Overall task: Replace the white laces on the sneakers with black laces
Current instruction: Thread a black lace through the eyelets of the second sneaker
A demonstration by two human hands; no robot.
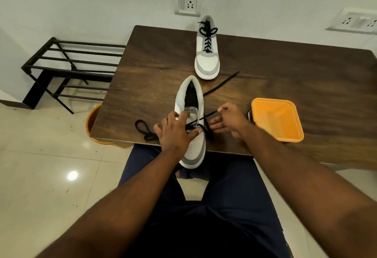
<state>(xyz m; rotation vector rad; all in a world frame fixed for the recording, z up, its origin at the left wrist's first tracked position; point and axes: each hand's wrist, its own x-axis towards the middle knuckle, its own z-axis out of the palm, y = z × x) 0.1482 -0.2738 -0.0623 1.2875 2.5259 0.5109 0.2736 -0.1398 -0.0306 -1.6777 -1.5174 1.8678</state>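
Left hand point(177, 130) presses down on near grey-white sneaker point(192, 119) at wooden table point(155, 57) edge, steadying it; right hand point(228, 120) pinches black lace point(212, 112), pulling it taut through eyelet. Far sneaker point(207, 53) already black-laced.

Home interior, likely entry or utility corner. Evidence: glossy cream floor tiles point(40, 155), plain white walls with switch-and-socket plates point(188, 3), black metal shoe rack point(67, 67) against wall, dark wood-grain desk point(159, 70), orange bucket point(92, 123) beneath it.

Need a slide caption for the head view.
Left hand steadies near sneaker; right hand pulls black lace through.
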